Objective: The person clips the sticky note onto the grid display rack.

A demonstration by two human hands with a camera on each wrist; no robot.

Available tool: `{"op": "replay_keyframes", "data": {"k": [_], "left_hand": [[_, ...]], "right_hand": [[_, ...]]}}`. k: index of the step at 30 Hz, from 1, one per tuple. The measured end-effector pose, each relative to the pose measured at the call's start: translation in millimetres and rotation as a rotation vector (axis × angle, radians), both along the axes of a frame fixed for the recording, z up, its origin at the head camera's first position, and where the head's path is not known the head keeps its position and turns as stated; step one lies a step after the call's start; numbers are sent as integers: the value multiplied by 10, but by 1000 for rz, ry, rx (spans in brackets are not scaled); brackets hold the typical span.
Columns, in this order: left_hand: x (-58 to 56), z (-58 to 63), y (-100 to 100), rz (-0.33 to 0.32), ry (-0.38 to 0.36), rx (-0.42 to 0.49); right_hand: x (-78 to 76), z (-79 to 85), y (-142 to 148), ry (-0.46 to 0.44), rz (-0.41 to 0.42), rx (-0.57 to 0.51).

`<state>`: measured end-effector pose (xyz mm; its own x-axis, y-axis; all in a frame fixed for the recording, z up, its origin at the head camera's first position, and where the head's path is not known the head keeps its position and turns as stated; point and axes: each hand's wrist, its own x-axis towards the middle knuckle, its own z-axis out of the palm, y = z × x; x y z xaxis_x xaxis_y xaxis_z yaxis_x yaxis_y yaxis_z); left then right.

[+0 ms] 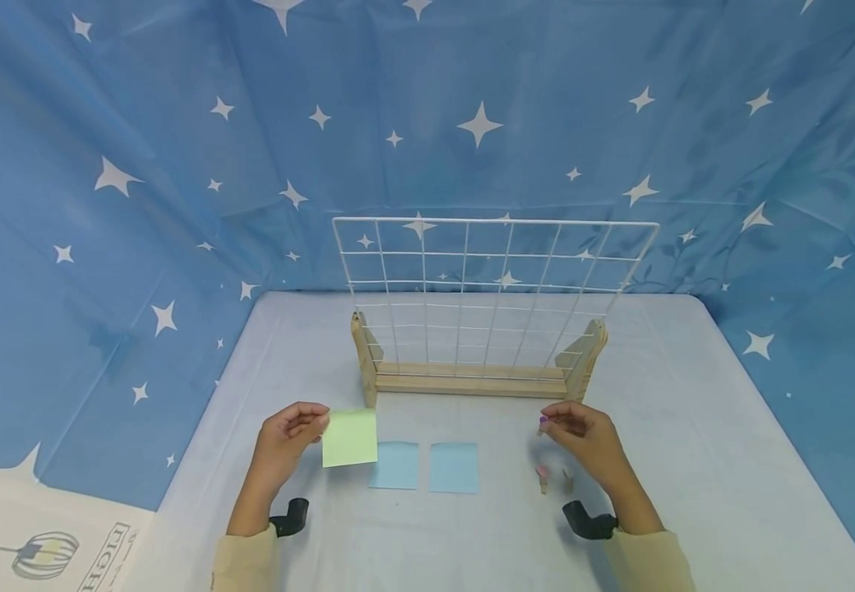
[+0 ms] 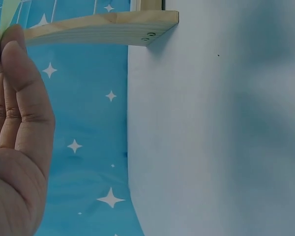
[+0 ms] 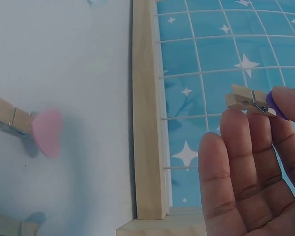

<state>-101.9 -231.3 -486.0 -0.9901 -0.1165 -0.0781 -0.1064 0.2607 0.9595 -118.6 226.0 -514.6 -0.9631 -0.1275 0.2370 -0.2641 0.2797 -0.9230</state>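
Observation:
My left hand (image 1: pixel 284 444) pinches a light green sticky note (image 1: pixel 349 438) by its upper left corner, held up over the table. In the left wrist view only a sliver of the green note shows between thumb and fingers. My right hand (image 1: pixel 592 444) pinches a small wooden clothespin (image 3: pixel 243 100) with a purple decoration at the thumb end; its jaws point away from the thumb. Two light blue sticky notes (image 1: pixel 454 468) lie side by side between the hands. Below the right hand lie a clothespin with a pink heart (image 3: pixel 47 132) and another clothespin (image 3: pixel 12 225).
Behind the hands stands a white wire grid (image 1: pixel 494 220) on a wooden stand (image 1: pixel 472 385) with upright side pieces. A white cloth (image 1: pixel 427 543) covers the table. Blue star-printed fabric (image 1: pixel 546 74) hangs at the back and both sides.

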Motion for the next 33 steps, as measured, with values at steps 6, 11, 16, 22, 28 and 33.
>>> {"op": "replay_keyframes", "data": {"k": [6,11,16,22,28,33], "left_hand": [[-7,17,55,5,40,8],[-7,33,105,16,53,16],[-19,14,152,17,71,29],[-42,-11,235,29,62,60],[-43,-11,330,28,58,82],[-63,14,388,27,82,90]], "right_hand": [[9,33,-34,10,-21,2],[15,70,-51,15,-27,-9],[22,102,-71,17,-46,-33],[29,126,-105,3,-60,-64],[35,148,-125,12,-46,-57],[27,180,-125,54,-30,-32]]}}
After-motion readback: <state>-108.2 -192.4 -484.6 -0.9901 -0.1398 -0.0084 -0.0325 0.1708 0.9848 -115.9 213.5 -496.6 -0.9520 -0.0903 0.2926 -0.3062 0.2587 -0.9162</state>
